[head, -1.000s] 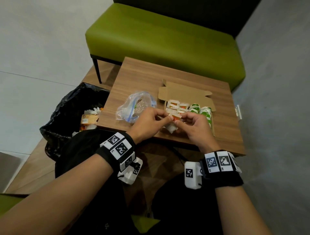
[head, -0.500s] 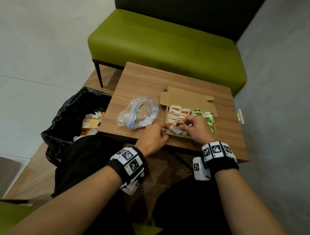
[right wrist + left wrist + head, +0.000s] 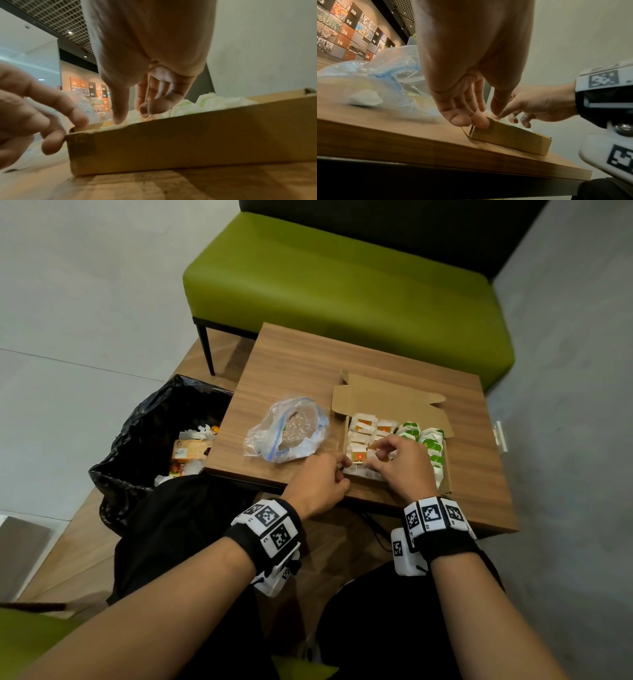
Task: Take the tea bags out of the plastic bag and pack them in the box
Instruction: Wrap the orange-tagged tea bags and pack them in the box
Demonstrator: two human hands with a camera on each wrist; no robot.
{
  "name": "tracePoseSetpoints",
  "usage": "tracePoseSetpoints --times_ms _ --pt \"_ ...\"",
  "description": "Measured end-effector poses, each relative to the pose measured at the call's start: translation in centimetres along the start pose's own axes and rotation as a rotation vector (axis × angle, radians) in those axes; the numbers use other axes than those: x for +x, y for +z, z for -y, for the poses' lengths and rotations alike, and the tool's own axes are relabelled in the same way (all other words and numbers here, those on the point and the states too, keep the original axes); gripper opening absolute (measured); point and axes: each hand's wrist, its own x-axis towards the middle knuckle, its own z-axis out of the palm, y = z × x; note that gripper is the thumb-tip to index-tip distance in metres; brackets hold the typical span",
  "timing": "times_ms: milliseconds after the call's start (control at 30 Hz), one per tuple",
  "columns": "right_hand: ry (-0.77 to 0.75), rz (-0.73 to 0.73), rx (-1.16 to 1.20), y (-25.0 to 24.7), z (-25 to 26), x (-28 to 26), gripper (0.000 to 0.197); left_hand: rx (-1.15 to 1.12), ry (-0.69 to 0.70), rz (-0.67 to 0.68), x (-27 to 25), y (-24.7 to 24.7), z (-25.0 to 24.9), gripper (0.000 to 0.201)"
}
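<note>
An open cardboard box (image 3: pixel 387 402) sits on the wooden table (image 3: pixel 291 364), with orange-tagged tea bags (image 3: pixel 363 422) in its left half and green-tagged tea bags (image 3: pixel 428 440) in its right. To the left of the box lies the clear plastic bag (image 3: pixel 291 429), its mouth open. My left hand (image 3: pixel 342 467) grips the box's near-left corner (image 3: pixel 513 138), fingers outside and thumb over the rim. My right hand (image 3: pixel 376 455) reaches down into the box (image 3: pixel 188 142). Its thumb and curled fingers (image 3: pixel 154 106) pinch an orange-tagged tea bag among the others.
A black bin bag (image 3: pixel 147 440) holding wrappers stands on the floor left of the table. A green bench (image 3: pixel 342 285) runs behind the table. The box lies close to the table's near edge (image 3: pixel 453 162).
The tea bag that both hands held above the box's front has gone down into the box with my right hand. My left hand let go of it and moved to the box's corner.
</note>
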Motion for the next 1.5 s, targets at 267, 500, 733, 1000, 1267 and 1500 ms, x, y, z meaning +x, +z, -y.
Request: tracePoseSetpoints --times_ms 267,500,733,1000,1267,1500 --pt "-0.048 -0.008 -0.03 0.3 0.1 -0.7 0.013 0.041 -0.013 0.011 -0.1 -0.5 -0.4 0.034" --pt "-0.039 -0.213 0.123 -0.1 1.1 -1.3 0.01 0.441 0.064 -0.514 -0.4 -6.1 -1.0 0.021" --pt "-0.289 -0.138 0.119 2.3 7.4 -2.0 0.012 0.691 -0.126 -0.161 0.2 -8.4 1.8 0.035" --pt "-0.202 -0.012 -0.117 5.3 12.1 -1.0 0.032 0.278 -0.079 -0.249 0.1 -9.7 4.1 0.031" --pt "-0.103 -0.137 -0.218 6.2 11.6 -1.9 0.046 0.649 -0.136 -0.301 -0.5 -9.6 4.9 0.042" --pt "-0.195 -0.266 -0.208 5.9 11.0 -3.1 0.025 0.573 -0.052 -0.276 -0.7 -9.1 4.3 0.046"
